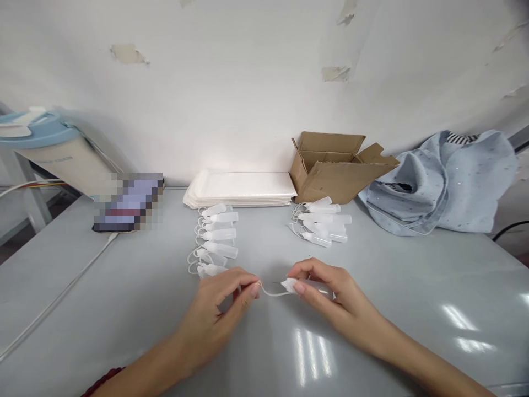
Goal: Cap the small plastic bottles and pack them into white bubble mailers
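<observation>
My right hand [330, 300] grips a small translucent squeeze bottle [316, 288] by its white nozzle end, lying sideways just above the table. A thin white tether [273, 292] runs from the nozzle to my left hand [219, 314], whose thumb and forefinger pinch its tip, likely the cap. One row of like bottles [217, 240] lies beyond my left hand. A second heap of bottles [324, 223] lies further back, right of centre.
The grey table [405, 286] carries a stack of white padded envelopes [239, 190], an open cardboard box [330, 165], a crumpled blue cloth [446, 182], and a phone [128, 204] with a white cable [61, 292]. A blue-lidded container [49, 149] stands far left.
</observation>
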`<state>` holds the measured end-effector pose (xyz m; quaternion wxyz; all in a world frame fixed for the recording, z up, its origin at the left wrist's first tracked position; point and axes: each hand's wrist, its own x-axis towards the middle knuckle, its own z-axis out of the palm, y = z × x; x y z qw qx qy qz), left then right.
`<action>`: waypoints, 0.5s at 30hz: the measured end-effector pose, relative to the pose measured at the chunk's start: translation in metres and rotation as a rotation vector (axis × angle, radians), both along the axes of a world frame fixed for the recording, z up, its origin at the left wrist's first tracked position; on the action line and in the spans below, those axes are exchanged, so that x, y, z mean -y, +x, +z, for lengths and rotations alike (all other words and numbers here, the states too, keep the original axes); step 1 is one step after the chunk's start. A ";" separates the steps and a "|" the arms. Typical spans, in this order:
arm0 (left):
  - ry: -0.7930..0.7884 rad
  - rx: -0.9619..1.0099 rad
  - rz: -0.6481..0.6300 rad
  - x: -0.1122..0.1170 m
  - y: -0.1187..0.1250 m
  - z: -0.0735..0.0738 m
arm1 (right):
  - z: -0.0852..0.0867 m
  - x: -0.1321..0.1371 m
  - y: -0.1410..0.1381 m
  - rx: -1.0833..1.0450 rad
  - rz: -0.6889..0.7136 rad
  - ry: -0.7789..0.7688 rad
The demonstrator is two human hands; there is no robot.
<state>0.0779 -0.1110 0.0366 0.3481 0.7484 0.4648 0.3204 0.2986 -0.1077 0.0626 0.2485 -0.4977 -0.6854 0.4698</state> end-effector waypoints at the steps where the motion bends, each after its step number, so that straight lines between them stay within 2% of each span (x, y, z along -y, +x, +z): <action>1: 0.010 0.016 -0.022 0.000 0.000 0.000 | 0.000 0.000 -0.001 0.004 0.004 -0.008; 6: 0.035 0.075 -0.120 0.001 0.004 -0.003 | -0.003 0.001 -0.003 -0.006 0.040 -0.053; 15: 0.064 0.105 -0.132 0.000 0.005 -0.002 | -0.002 0.006 -0.003 -0.046 0.071 -0.058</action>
